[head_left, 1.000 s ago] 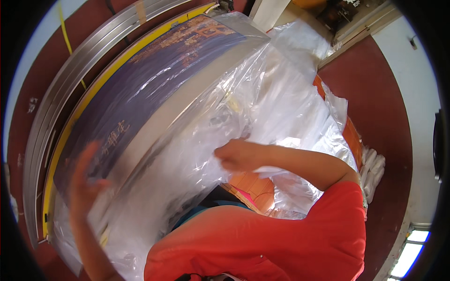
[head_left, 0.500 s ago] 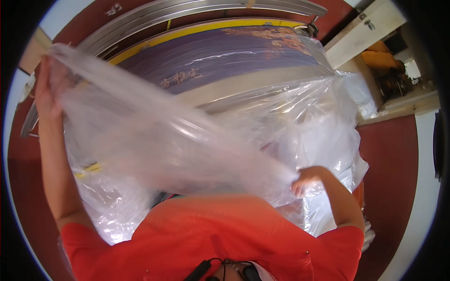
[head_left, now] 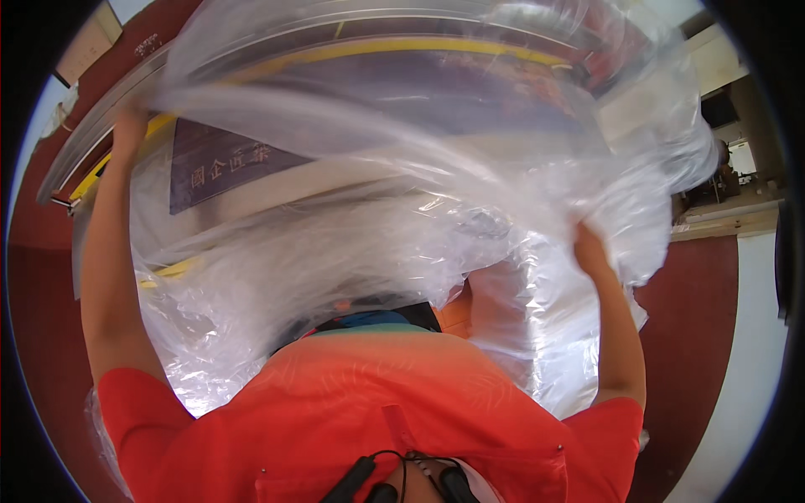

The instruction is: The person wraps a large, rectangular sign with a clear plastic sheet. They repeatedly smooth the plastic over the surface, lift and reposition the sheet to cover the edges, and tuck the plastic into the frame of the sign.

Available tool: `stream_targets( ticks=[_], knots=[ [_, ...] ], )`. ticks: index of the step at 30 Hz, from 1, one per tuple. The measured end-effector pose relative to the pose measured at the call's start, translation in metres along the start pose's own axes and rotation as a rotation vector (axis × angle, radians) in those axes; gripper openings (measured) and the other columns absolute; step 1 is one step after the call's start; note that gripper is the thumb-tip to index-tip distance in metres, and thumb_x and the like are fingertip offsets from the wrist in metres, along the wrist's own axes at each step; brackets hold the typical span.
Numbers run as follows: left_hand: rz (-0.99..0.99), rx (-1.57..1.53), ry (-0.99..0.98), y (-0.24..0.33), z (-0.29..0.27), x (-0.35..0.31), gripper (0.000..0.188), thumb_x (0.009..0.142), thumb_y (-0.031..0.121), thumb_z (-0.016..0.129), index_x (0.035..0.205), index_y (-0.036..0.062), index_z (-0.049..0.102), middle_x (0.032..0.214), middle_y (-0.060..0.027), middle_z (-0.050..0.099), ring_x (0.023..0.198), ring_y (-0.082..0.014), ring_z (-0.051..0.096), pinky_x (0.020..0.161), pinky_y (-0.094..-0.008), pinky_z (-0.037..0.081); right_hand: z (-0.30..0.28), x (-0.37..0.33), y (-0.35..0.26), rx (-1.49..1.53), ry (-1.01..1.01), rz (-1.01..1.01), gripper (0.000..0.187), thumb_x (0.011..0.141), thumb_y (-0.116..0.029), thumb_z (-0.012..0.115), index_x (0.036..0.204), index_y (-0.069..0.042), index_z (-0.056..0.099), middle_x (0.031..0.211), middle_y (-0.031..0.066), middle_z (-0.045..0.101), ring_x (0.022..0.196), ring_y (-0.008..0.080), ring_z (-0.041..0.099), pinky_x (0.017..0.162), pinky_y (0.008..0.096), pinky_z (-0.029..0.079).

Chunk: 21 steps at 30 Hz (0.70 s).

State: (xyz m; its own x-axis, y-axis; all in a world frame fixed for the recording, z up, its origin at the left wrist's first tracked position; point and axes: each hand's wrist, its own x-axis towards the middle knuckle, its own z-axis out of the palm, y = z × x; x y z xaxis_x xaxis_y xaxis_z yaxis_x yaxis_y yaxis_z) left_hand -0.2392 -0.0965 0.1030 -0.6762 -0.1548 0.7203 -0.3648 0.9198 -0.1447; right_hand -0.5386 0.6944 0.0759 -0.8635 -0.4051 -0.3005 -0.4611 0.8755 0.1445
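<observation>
Translucent plastic sheet [head_left: 470,159], billowed (wrinkly), held aloft

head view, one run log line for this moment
left hand: holding clear sheet; right hand: holding clear sheet; clear sheet: partly over dark panel

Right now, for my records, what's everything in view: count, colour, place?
Clear film: uncountable folds, whitish, across centre
Printed panel: one, dark purple, partly under film
Yellow strip: one, yellow, beyond panel
Metal rails: several, silver, far side
Orange surface: one, orange, right of waist
Door: one, pale, upper right
Floor: one, dark red, both sides
Shirt: one, red, lower centre
Left hand: one, on film, upper left
Right hand: one, on film, right of centre
</observation>
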Motion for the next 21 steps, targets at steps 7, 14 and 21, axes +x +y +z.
stream_targets(
  ticks=[7,14,21],
  knots=[
    [-0.655,-0.702,-0.212,0.094,-0.119,-0.052,0.023,0.080,0.011,0.042,0.101,0.0063,0.053,0.086,-0.0073,0.057,0.084,-0.0176,0.054,0.074,-0.0241,0.042,-0.080,0.038,-0.186,0.865,0.048,-0.695,0.028,0.074,-0.020,0.059,0.098,-0.006,0.055,0.095,0.0090,0.057,0.086,0.0179,0.053,0.068,0.0262,0.043],
    [-0.087,0.382,-0.717,0.014,-0.241,-0.181,0.029,0.064,0.000,0.047,0.090,0.0097,0.057,0.089,-0.0070,0.054,0.098,-0.0256,0.045,0.089,-0.0408,0.029,-0.088,0.108,-0.255,0.093,0.590,-0.704,0.053,0.078,-0.039,0.045,0.122,-0.013,0.033,0.129,0.0099,0.027,0.120,0.0271,0.021,0.097,0.0408,0.016],
    [-0.263,-0.159,-0.547,0.101,-0.170,-0.114,0.031,0.077,0.017,0.049,0.106,0.0079,0.049,0.106,-0.0120,0.047,0.103,-0.0290,0.040,0.091,-0.0398,0.026,-0.095,0.098,-0.263,0.237,0.662,-0.759,0.040,0.074,-0.022,0.055,0.110,-0.009,0.044,0.110,0.0114,0.042,0.103,0.0281,0.038,0.088,0.0370,0.028]
  ],
)
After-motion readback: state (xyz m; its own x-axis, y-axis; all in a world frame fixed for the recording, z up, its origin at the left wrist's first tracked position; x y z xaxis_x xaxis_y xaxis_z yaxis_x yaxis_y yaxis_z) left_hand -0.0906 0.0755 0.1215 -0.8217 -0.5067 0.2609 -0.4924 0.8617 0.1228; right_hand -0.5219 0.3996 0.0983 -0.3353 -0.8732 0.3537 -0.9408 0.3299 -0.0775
